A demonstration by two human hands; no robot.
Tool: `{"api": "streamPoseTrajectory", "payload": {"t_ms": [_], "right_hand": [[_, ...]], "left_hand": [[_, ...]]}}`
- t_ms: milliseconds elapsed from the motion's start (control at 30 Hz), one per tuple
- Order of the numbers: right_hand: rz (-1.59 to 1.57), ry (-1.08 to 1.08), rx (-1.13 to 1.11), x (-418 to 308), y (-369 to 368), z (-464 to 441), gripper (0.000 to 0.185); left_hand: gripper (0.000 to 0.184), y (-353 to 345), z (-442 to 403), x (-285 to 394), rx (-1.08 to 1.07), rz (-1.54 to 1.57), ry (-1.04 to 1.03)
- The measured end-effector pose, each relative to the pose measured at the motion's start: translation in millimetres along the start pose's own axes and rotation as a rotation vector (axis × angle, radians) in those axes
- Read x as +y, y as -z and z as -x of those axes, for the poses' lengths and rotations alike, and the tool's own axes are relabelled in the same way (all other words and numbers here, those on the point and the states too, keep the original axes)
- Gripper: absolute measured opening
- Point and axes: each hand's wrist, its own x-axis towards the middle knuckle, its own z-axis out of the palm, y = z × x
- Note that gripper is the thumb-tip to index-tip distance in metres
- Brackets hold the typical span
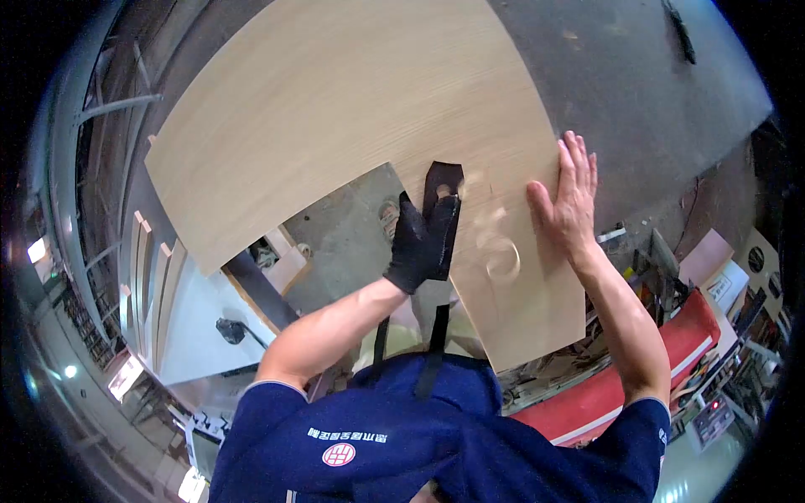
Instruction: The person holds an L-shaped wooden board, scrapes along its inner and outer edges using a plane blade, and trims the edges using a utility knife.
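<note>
Left hand (418,246), black-gloved, reaching forward, fingers closing around black tool (444,178), probably hand plane, along panel's inner edge. Right hand (573,208), bare, lying flat at panel's right edge, fingers extending forward, thumb spreading. Navy shirt (377,461) showing white Chinese characters including 全屋定制, round red-white logo (339,454). Pale, fine-grained, curved panel (335,101) lying across smooth grey table (620,109), overhanging towards body. Thin curled shaving (513,251) resting between hands.
</note>
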Motion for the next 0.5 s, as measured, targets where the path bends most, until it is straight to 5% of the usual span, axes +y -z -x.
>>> {"api": "streamPoseTrajectory", "payload": {"t_ms": [67,133,167,200,333,500], "right_hand": [[0.026,-0.024,-0.018,-3,-2,2,0.079],[0.093,-0.028,-0.019,-2,0,2,0.081],[0.048,-0.045,-0.018,-3,1,3,0.081],[0.029,-0.024,-0.007,0,3,9,0.079],[-0.099,-0.030,0.099,4,10,14,0.072],[-0.198,-0.319,0.266,6,50,118,0.065]], "left_hand": [[0.044,-5,9,0,0.069,-0.095,0.159],[0.046,-32,10,2,0.323,0.058,-0.077],[0.045,-29,14,20,0.252,0.223,-0.034],[0.040,-14,15,-15,0.210,-0.055,0.094],[0.031,35,8,-28,0.108,-0.167,0.007],[0.027,68,7,-27,0.071,0.130,0.083]]}}
